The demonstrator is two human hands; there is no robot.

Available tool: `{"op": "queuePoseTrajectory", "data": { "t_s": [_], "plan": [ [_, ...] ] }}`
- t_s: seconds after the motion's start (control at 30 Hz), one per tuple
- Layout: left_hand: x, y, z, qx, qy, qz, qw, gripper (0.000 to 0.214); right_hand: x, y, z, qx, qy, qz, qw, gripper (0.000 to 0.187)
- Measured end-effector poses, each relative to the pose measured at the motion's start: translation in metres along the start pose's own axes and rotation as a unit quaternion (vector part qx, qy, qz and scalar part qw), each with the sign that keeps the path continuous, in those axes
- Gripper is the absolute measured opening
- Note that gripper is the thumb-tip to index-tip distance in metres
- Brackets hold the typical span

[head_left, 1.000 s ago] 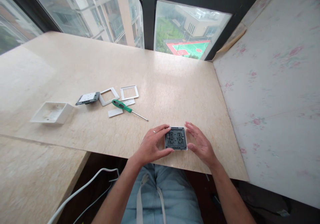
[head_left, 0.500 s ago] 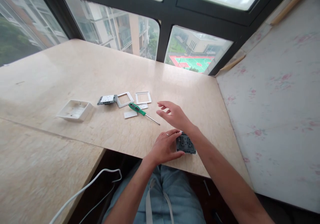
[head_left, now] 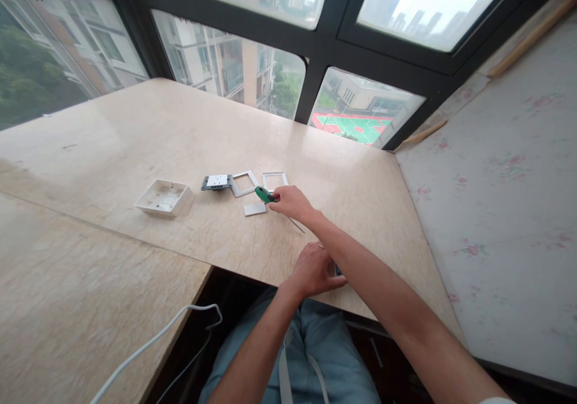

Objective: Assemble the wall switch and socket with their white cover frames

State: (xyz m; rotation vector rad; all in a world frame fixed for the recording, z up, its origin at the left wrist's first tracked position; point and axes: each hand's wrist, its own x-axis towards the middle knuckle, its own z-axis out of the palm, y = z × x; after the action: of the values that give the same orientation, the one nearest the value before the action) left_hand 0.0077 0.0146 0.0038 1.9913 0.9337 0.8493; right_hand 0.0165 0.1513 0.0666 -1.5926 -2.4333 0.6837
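My right hand (head_left: pixel 292 202) has its fingers closed on the green handle of a screwdriver (head_left: pixel 264 195), which lies at a slant over the worktop with its metal shaft pointing towards me. Near the front edge, my left hand (head_left: pixel 316 269) curls round a dark grey wall switch (head_left: pixel 338 270). Only a sliver of that switch shows, since my right forearm covers most of it. Just left of the screwdriver is a small white cover plate (head_left: pixel 255 210). Two white square frames, one on the left (head_left: pixel 244 183) and one on the right (head_left: pixel 274 180), lie behind it.
A white open mounting box (head_left: pixel 163 198) stands to the left. Beside the frames rests a wall socket (head_left: pixel 217 181) with a white face. White cable (head_left: pixel 157 342) hangs past the worktop edge at lower left. Windows border the back, and a flowered wall (head_left: pixel 505 211) the right.
My right hand has moved left and down onto the screwdriver and closed on its handle. The left hand stays at the switch. The whole view has shifted slightly.
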Motion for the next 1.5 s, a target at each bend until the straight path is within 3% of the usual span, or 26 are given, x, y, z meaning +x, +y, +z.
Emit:
{"op": "queuePoseTrajectory", "data": {
  "t_s": [0.13, 0.27, 0.33, 0.4, 0.47, 0.6, 0.77, 0.97, 1.13, 1.5],
  "plan": [
    [-0.001, -0.003, 0.000, 0.012, 0.003, 0.013, 1.000, 0.055, -0.015, 0.012, -0.019, 0.098, 0.049, -0.002, 0.994, 0.015],
    [-0.003, -0.004, 0.000, 0.020, -0.001, -0.005, 1.000, 0.069, -0.044, 0.027, -0.049, 0.225, 0.097, -0.003, 0.970, 0.038],
    [-0.004, -0.004, 0.000, 0.025, -0.003, -0.014, 1.000, 0.069, -0.067, 0.036, -0.068, 0.369, 0.151, -0.009, 0.917, 0.049],
    [-0.004, -0.004, 0.000, 0.030, -0.008, -0.015, 0.999, 0.069, -0.095, 0.045, -0.086, 0.450, 0.208, -0.013, 0.868, 0.057],
    [-0.004, -0.005, 0.000, 0.033, -0.004, -0.013, 0.999, 0.071, -0.126, 0.052, -0.101, 0.466, 0.252, -0.026, 0.847, 0.057],
    [-0.004, -0.010, 0.003, 0.042, 0.008, -0.003, 0.999, 0.078, -0.183, 0.063, -0.115, 0.413, 0.337, -0.036, 0.846, 0.055],
    [-0.005, -0.016, 0.006, 0.049, 0.007, 0.001, 0.999, 0.080, -0.228, 0.076, -0.106, 0.340, 0.399, -0.017, 0.851, 0.047],
    [-0.004, -0.017, 0.005, 0.051, 0.004, 0.007, 0.999, 0.078, -0.256, 0.095, -0.078, 0.284, 0.387, 0.012, 0.877, 0.040],
    [-0.004, -0.016, 0.004, 0.053, 0.008, 0.009, 0.999, 0.076, -0.263, 0.106, -0.065, 0.249, 0.389, 0.017, 0.887, 0.037],
    [-0.004, -0.013, 0.003, 0.063, -0.001, 0.002, 0.998, 0.070, -0.264, 0.113, -0.058, 0.268, 0.401, 0.001, 0.876, 0.034]
  ]
}}
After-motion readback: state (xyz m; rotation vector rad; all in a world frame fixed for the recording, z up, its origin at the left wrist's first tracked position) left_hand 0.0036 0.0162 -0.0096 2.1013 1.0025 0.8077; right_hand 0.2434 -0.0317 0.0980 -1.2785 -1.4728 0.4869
